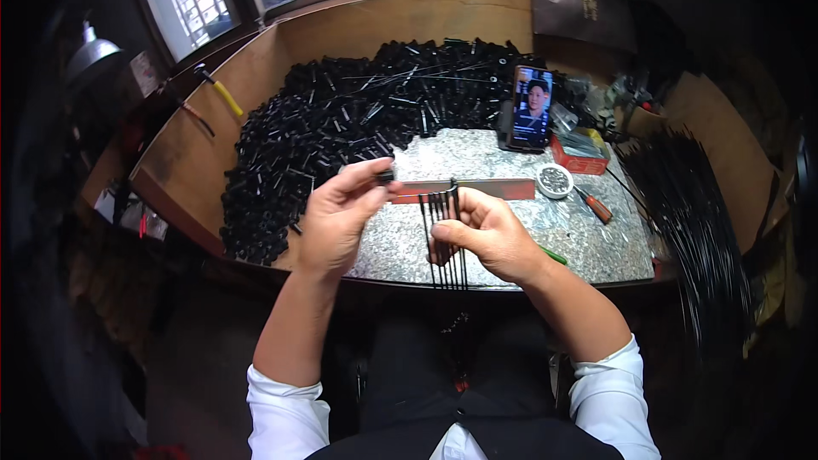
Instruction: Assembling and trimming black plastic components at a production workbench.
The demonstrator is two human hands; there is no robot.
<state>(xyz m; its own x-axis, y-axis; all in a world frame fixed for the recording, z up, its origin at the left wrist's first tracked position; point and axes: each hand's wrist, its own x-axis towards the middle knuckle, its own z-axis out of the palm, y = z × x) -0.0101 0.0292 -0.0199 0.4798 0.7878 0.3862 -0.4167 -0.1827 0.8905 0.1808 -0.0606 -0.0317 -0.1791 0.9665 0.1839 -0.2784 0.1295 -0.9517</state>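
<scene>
My left hand (339, 215) pinches a small black cylindrical part (386, 176) between thumb and fingertips, above the front left of the speckled stone slab (503, 247). To its right, my right hand (481, 234) is closed round several thin black rods (443, 243), fanned side by side and hanging roughly upright. The two hands are apart, and the black part does not touch the rods. Behind them a flat reddish-grey bar (503, 189) lies across the slab, partly hidden by my hands.
A heap of black tubular parts (341, 111) fills the wooden-walled bench. At the right are a phone (530, 108), a white dish of small metal pieces (554, 180), a red box (579, 155), an orange-handled screwdriver (596, 206) and a bundle of long black rods (694, 221).
</scene>
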